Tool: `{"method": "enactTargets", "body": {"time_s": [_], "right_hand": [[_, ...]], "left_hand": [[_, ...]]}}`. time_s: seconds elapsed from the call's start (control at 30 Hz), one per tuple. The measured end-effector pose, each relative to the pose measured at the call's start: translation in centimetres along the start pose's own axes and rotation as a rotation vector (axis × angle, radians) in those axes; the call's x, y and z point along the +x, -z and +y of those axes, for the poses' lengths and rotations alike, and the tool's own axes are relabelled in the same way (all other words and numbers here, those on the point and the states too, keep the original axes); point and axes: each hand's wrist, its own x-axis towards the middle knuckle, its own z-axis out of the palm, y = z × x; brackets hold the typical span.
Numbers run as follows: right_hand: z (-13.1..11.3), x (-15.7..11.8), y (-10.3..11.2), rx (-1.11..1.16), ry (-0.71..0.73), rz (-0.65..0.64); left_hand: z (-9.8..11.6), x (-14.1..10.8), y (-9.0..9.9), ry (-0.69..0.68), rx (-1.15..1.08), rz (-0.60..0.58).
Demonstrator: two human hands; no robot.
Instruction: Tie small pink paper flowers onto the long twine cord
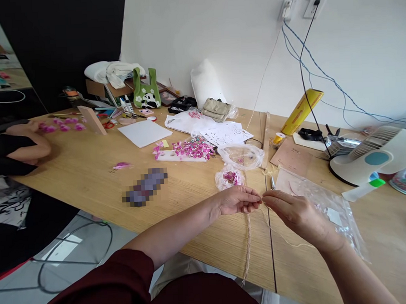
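Note:
My left hand (240, 200) and my right hand (289, 206) meet fingertip to fingertip above the table seam. Both are closed in a pinch around a thin, pale thread (289, 242), which trails from the fingers toward the right. Below my left hand a braided, light pink cord (248, 247) hangs down over the table's front edge. Just beyond my left hand lies a plastic bag with pink flowers (230, 177). A small pointed metal tool (273, 183) rests behind my right fingers.
Pink blossoms (196, 148) lie on a white foam strip, near a clear bag (242, 155). A white fan (373, 154), a yellow box (302, 112) and a glue bottle (363, 191) stand or lie at right. Another person's arm (35, 145) rests at far left.

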Motion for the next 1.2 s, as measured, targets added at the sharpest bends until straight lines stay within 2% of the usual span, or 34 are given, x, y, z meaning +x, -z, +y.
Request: {"method": "enactTargets", "body": {"time_s": [0.1,0.27,0.47,0.6,0.73,0.77,0.83,0.9,0.97,1.07,1.13,1.2], "right_hand": [[-0.1,-0.3,-0.5,0.055,-0.049,-0.037],[-0.5,-0.3,-1.6,0.119,-0.142,0.06],[-1.9,0.2,-3.5,0.18,-0.426,0.225],[-2.4,0.6,-4.9,0.254,-0.761,0.306],[-1.9,0.7,-5.9,0.522,-0.99,0.309],[-1.7,0.7,-5.8,0.6,-1.014,0.3],[-1.3,0.4,-5.3,0.693,-1.036,0.278],[-1.1,0.1,-4.2,0.628,-1.029,0.274],[-1.2,-0.2,-2.6,0.437,-0.943,0.308],[-1.8,-0.5,-0.7,0.22,-0.578,0.309],[-1.9,-0.5,-0.3,0.143,-0.314,0.223],[-1.6,-0.5,-0.6,0.06,-0.158,0.138]], "left_hand": [[0.0,0.1,0.0,0.004,0.008,-0.002],[-0.2,0.3,0.1,0.005,0.027,0.005],[-0.4,0.4,-0.1,-0.07,0.129,0.047],[-0.6,0.7,-0.7,-0.244,0.427,0.199],[-0.8,0.9,-1.0,-0.498,0.858,0.386],[-0.8,1.0,-0.9,-0.511,0.886,0.396],[-0.7,0.9,-0.6,-0.43,0.801,0.37],[-0.4,0.7,-0.2,-0.311,0.595,0.308],[-0.2,0.5,0.3,-0.222,0.369,0.232],[0.0,0.2,0.7,-0.105,0.124,0.143],[0.0,0.2,0.6,-0.062,0.041,0.104],[0.0,0.2,0.4,-0.038,0.003,0.065]]}}
